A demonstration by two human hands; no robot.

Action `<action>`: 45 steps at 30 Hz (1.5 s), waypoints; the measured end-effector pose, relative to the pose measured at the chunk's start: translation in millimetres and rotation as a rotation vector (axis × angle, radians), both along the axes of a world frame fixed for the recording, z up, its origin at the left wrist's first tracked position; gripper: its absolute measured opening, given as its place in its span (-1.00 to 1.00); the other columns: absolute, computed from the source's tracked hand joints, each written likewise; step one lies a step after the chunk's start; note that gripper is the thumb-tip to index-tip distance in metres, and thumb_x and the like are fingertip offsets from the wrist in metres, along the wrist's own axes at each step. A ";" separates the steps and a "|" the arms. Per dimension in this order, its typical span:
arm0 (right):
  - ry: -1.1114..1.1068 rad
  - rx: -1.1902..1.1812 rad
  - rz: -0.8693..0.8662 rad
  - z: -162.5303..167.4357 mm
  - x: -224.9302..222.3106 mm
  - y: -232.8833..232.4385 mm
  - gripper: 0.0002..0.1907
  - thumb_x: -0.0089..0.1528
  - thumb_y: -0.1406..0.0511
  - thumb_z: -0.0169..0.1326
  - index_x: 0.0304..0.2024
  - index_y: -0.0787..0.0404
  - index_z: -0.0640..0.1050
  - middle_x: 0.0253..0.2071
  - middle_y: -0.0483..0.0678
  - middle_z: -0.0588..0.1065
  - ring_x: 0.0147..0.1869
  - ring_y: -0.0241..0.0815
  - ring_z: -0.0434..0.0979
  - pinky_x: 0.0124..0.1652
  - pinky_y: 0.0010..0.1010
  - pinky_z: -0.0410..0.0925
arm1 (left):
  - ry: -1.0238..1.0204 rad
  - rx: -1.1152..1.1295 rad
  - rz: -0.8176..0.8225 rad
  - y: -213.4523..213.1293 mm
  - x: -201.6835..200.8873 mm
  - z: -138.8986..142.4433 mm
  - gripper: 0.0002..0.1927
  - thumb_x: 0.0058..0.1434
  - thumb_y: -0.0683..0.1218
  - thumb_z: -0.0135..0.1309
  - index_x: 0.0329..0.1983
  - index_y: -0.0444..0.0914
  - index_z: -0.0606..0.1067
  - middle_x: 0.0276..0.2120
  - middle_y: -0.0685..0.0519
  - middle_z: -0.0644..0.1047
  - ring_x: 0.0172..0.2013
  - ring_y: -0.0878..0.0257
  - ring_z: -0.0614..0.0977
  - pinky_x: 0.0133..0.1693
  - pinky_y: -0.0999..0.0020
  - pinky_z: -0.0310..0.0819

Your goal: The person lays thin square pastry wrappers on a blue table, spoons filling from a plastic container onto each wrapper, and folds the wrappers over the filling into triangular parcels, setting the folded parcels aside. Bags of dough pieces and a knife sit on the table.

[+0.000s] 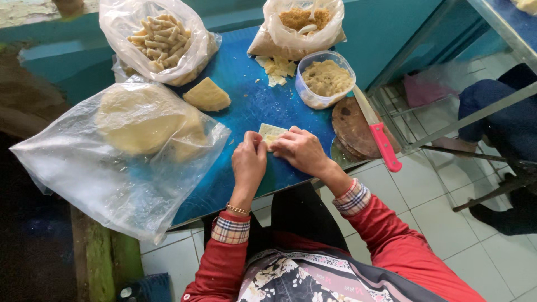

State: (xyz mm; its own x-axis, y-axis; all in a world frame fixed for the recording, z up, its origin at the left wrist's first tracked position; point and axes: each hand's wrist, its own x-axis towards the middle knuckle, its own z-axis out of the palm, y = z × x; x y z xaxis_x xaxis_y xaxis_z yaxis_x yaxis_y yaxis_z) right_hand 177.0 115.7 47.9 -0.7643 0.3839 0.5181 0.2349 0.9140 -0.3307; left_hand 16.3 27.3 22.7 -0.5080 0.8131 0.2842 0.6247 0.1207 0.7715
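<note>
Near the front edge of the blue bench (246, 106), a pale square dough sheet (269, 133) lies flat, with both hands on its near side. The left hand (249, 162) pinches the sheet's near left corner, fingers closed down on it, while the right hand (302, 150) covers the near right part, its fingertips curled tight over the edge. So each grip is closed on the sheet, and only the far half of the sheet shows.

By the look of it, the step in hand is folding or rolling the near edge over; whether filling sits under the fingers cannot be told. The next move would call for an even, light push from both hands, so the thin sheet turns over without tearing.

Beyond the hands, a clear tub of crumbly filling (326, 78) stands to the right, with cut dough scraps (277, 67) just behind it. A round wooden board (355, 131) at the bench's right edge carries a knife with a pink handle (383, 142). A wedge of dough (207, 95) lies to the left, near a big plastic bag of dough rounds (134, 120). At the back sit a bag of finished rolls (159, 39) and a bag of brown crumbs (299, 22).
</note>
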 end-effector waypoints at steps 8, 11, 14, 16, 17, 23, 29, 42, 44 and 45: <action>-0.119 -0.301 -0.009 -0.6 -20.6 31.1 -0.90 0.16 0.25 0.27 -0.30 0.10 0.65 -0.28 -0.06 0.54 -0.13 -0.06 0.53 -0.17 -0.25 0.41 | 0.203 0.126 -0.087 -13.8 5.7 -1.1 -0.95 0.22 -0.12 0.17 -0.28 -0.19 0.59 -0.32 -0.06 0.57 -0.23 -0.06 0.59 -0.17 0.05 0.49; -0.212 -0.523 -0.093 4.7 -22.3 35.2 -0.83 0.15 0.22 0.29 -0.29 0.12 0.59 -0.33 -0.11 0.55 -0.19 -0.10 0.58 -0.21 -0.24 0.41 | 0.189 0.002 -0.071 -0.9 -1.9 -3.0 -0.91 0.22 -0.09 0.17 -0.34 -0.18 0.63 -0.34 -0.09 0.57 -0.23 -0.07 0.61 -0.17 0.03 0.50; -0.115 -0.267 -0.080 10.0 -17.0 23.1 -0.90 0.19 0.25 0.22 -0.26 0.08 0.59 -0.31 -0.13 0.55 -0.16 -0.09 0.56 -0.19 -0.24 0.42 | 0.135 -0.122 -0.097 15.4 -13.5 -3.1 -0.87 0.18 -0.05 0.16 -0.37 -0.18 0.64 -0.32 -0.11 0.61 -0.26 -0.09 0.64 -0.19 0.01 0.52; -0.066 -0.018 -0.052 12.2 -14.2 11.5 -0.93 0.22 0.26 0.20 -0.27 0.07 0.60 -0.30 -0.13 0.54 -0.15 -0.07 0.54 -0.19 -0.23 0.42 | 0.105 -0.157 -0.114 22.5 -19.7 -1.8 -0.86 0.14 -0.04 0.19 -0.39 -0.19 0.64 -0.32 -0.12 0.63 -0.28 -0.10 0.65 -0.21 0.00 0.52; -0.080 0.062 -0.060 13.1 -12.8 6.5 -0.91 0.22 0.24 0.22 -0.29 0.08 0.60 -0.32 -0.12 0.53 -0.17 -0.06 0.52 -0.20 -0.22 0.41 | 0.095 -0.154 -0.119 24.8 -21.7 -0.6 -0.86 0.11 -0.04 0.22 -0.40 -0.20 0.63 -0.34 -0.12 0.63 -0.29 -0.10 0.65 -0.23 -0.01 0.52; -0.096 0.033 -0.069 18.7 -18.3 10.6 -0.89 0.19 0.21 0.23 -0.33 0.07 0.61 -0.32 -0.13 0.52 -0.17 -0.06 0.51 -0.23 -0.22 0.40 | -0.028 0.013 -0.085 13.8 -16.7 4.0 -0.88 0.16 -0.10 0.22 -0.34 -0.24 0.56 -0.38 -0.06 0.63 -0.33 -0.01 0.68 -0.29 0.06 0.53; -0.162 -0.149 -0.038 20.7 -31.6 28.1 -0.89 0.16 0.23 0.23 -0.35 0.10 0.58 -0.33 -0.10 0.51 -0.18 -0.06 0.55 -0.22 -0.20 0.40 | 0.083 0.069 -0.117 4.7 -18.2 -3.9 -0.91 0.14 -0.10 0.25 -0.36 -0.21 0.62 -0.38 -0.08 0.59 -0.36 -0.05 0.64 -0.30 0.07 0.52; -0.143 0.097 -0.036 22.8 -27.7 23.9 -0.93 0.18 0.24 0.24 -0.41 0.02 0.63 -0.37 -0.18 0.55 -0.17 -0.09 0.51 -0.22 -0.25 0.39 | 0.005 0.033 -0.106 12.0 -21.9 -5.2 -0.92 0.13 -0.12 0.23 -0.35 -0.22 0.60 -0.38 -0.02 0.58 -0.36 0.03 0.65 -0.30 0.13 0.52; -0.152 0.092 -0.040 20.3 -31.8 28.7 -0.94 0.14 0.25 0.25 -0.44 0.02 0.63 -0.35 -0.12 0.53 -0.15 -0.07 0.50 -0.22 -0.25 0.39 | 0.010 0.082 -0.100 8.4 -21.0 -3.0 -0.94 0.16 -0.13 0.23 -0.33 -0.21 0.63 -0.36 -0.04 0.57 -0.36 0.01 0.64 -0.30 0.13 0.52; -0.155 0.093 -0.041 19.6 -33.9 32.1 -0.94 0.12 0.25 0.25 -0.45 0.02 0.63 -0.33 -0.08 0.52 -0.14 -0.06 0.50 -0.22 -0.25 0.40 | 0.014 0.111 -0.097 8.5 -21.6 -1.5 -0.94 0.18 -0.13 0.22 -0.31 -0.20 0.64 -0.35 -0.04 0.56 -0.36 0.01 0.63 -0.31 0.13 0.52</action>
State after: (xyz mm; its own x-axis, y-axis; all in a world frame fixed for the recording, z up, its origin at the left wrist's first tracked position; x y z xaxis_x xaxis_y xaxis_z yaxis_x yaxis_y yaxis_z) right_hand 143.1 147.8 67.5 -0.8226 0.3723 0.4298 0.3144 0.9276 -0.2017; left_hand -5.3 35.8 21.2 -0.4240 0.8215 0.3812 0.6398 -0.0262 0.7681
